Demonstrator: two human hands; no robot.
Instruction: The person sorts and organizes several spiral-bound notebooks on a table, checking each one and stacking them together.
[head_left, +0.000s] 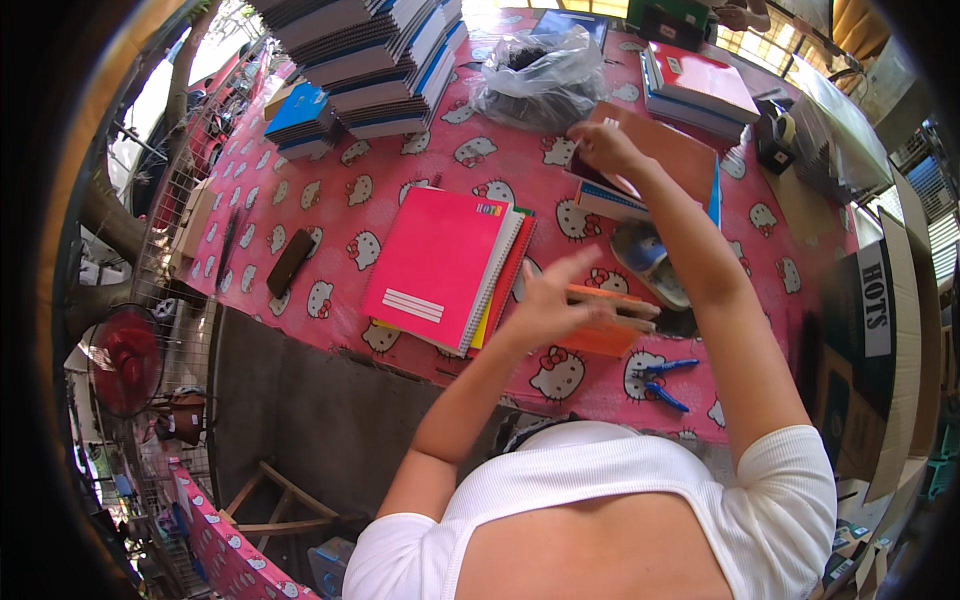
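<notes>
- The brown notebook is probably going to be handling as light and bendy, its smooth cover perhaps sliding a little; an edge or corner, with cover and pages pinched together, is looking like the best hold.
- The orange book is seeming smaller and stiffer, its sides offering a likely grip.
- The brown notebook is lying right of the upper centre of the frame; the right hand is hanging at its upper-left corner, fingers bending, and whether they are gripping it, I cannot tell.
- The right forearm is crossing in front of the brown notebook.
- The left hand is showing blurred near mid-frame, fingers spreading open, between the pink notebook and the orange book; contact is staying unclear.
</notes>
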